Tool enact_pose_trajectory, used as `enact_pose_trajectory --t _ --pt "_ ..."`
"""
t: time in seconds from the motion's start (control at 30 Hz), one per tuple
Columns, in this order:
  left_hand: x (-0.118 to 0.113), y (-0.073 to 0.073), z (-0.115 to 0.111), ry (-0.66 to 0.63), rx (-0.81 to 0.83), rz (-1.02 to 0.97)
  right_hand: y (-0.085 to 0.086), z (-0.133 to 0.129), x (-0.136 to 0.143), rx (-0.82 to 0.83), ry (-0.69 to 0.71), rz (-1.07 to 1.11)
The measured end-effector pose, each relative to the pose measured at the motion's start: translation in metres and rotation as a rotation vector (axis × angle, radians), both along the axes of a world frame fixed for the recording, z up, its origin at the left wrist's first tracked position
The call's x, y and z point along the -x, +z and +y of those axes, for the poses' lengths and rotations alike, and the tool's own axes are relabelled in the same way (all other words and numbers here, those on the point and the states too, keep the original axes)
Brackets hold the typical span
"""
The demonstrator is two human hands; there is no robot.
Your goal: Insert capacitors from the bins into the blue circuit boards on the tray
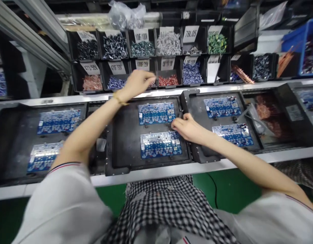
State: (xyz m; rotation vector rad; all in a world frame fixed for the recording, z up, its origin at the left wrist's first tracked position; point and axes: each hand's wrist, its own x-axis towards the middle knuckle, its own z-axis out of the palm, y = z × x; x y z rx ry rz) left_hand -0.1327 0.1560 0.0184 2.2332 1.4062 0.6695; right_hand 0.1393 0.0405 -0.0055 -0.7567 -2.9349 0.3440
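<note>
Over parts bin (152, 66), left hand (137, 83) mid-reach, fingers pinched; right hand (188, 130) beside circuit boards (156, 113), fingers closed; contents unclear.

You've got a clr plastic bag (127, 16) up top, L of ctr; blue crate (291, 40) far R; blk cable (215, 189) & grn floor (239, 184) below.

The left hand (138, 82) hides part of the 100UF/25V bin (152, 66) (anything between its fingertips is too small to tell).
</note>
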Motion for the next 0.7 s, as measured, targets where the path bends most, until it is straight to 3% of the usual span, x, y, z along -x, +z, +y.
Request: enact_pose_trajectory --t 0.1,0.17,0.23,0.3,0.4,0.53,0.6,0.7 --pt "0.047 0.015 -0.083 0.11 0.055 0.186 -0.006 0.006 -0.01 -0.026 -0.062 -0.058" --pt "0.066 0.016 -0.136 0.158 0.089 0.232 -0.008 0.006 -0.016 -0.011 -0.088 -0.039" --pt "0.071 0.008 -0.176 0.199 0.113 0.25 -0.009 0.004 -0.019 0.019 -0.117 -0.012" --pt "0.065 0.0 -0.2 0.283 0.064 0.237 -0.009 0.004 -0.019 0.057 -0.153 0.008" --pt "0.049 -0.009 -0.208 0.363 -0.032 0.217 -0.009 0.005 -0.021 0.135 -0.208 0.06" --pt "0.033 -0.014 -0.196 0.319 -0.056 0.2 -0.008 0.009 -0.035 0.282 -0.341 0.176" --pt "0.024 -0.013 -0.191 0.289 -0.073 0.203 -0.007 0.011 -0.044 0.331 -0.411 0.206" --pt "0.001 -0.005 -0.183 0.228 -0.089 0.182 -0.008 0.014 -0.055 0.272 -0.449 0.157"
